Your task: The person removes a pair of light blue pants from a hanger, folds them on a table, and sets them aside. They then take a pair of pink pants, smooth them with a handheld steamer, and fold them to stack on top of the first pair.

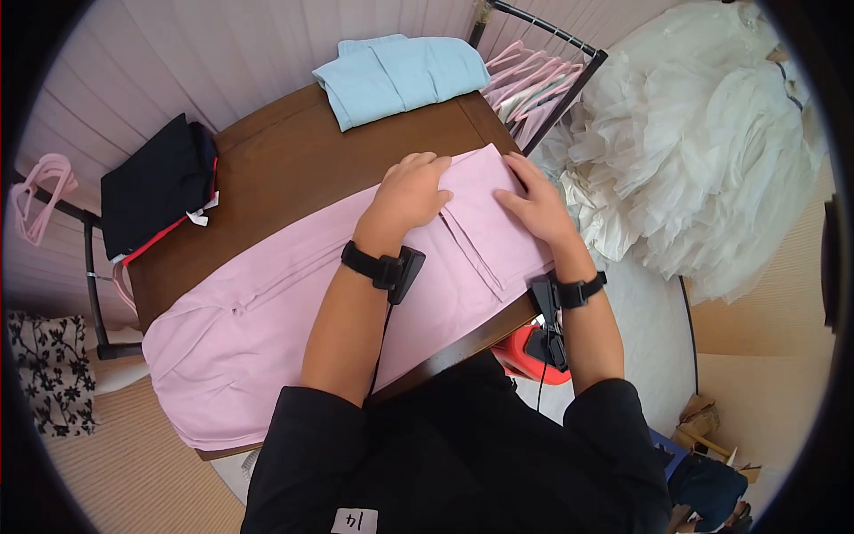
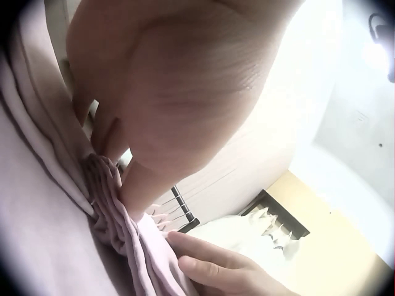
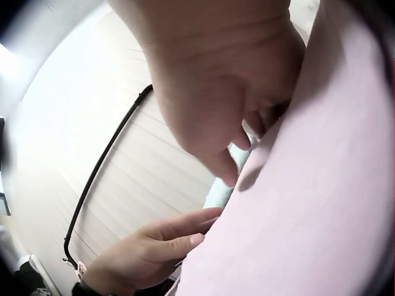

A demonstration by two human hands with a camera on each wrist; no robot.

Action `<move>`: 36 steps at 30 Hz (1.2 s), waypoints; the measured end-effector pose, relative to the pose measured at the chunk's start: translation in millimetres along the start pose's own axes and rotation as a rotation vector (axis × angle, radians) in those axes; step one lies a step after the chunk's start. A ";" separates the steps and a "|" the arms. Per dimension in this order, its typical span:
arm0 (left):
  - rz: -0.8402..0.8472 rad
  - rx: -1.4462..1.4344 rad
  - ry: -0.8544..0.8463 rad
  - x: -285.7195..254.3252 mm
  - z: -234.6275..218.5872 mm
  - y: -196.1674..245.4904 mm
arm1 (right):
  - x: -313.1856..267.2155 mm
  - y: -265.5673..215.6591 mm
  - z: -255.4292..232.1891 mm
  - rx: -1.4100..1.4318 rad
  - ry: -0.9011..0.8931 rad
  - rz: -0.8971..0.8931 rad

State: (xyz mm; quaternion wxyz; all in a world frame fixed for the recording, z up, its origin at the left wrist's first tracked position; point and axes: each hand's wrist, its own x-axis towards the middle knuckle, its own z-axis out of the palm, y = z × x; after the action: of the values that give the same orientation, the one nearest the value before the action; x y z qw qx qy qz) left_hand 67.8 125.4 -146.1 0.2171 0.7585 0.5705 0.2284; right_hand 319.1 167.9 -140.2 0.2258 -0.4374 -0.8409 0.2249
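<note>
A long pink garment (image 1: 258,347) lies over the front of the dark wooden table (image 1: 294,178), with a folded-over part at its right end. On its upper middle rests my left hand (image 1: 412,191), fingers toward the far edge and thumb beside the fold. My right hand (image 1: 538,206) touches the folded part at the right end, with its fingers at the edge. In the left wrist view, the cloth (image 2: 108,191) gathers in ridges near the left thumb. The right thumb (image 3: 228,169) stands a little off the pink cloth in the right wrist view.
Folded light-blue cloth (image 1: 405,80) lies at the table's back. Dark folded clothes (image 1: 156,182) sit at the left. Racks with pink hangers (image 1: 44,191) flank the table. A ruffled white dress (image 1: 703,133) stands at the right, and a red object (image 1: 525,356) is below the front edge.
</note>
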 end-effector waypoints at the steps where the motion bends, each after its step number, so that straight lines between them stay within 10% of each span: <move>1: -0.056 -0.036 0.056 -1.2 -4.8 5.3 | -6.4 -3.1 -5.7 0.058 0.087 0.086; 6: -0.170 -0.006 0.054 -1.3 -12.4 10.2 | -47.8 -16.5 -38.9 0.164 -0.012 0.437; 13: -0.314 -0.140 -0.004 8.2 -13.3 4.3 | -64.8 -8.9 -48.4 0.493 -0.243 0.453; 25: -0.058 -0.788 -0.091 8.2 -24.8 -21.2 | -87.9 -91.2 -56.7 0.687 -0.059 0.480; 30: -0.010 -0.695 0.013 13.3 -15.1 -22.5 | -96.9 -118.4 -46.3 0.298 0.015 0.203; 36: -0.039 -0.664 0.107 18.7 -3.6 -23.4 | -96.1 -107.2 -31.6 0.507 0.212 0.361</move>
State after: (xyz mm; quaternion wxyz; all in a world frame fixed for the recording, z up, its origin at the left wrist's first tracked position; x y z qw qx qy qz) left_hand 52.3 149.6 -155.2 0.4263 0.6221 0.4900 0.4372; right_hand 318.8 37.8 -70.9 0.3701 -0.5303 -0.6388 0.4169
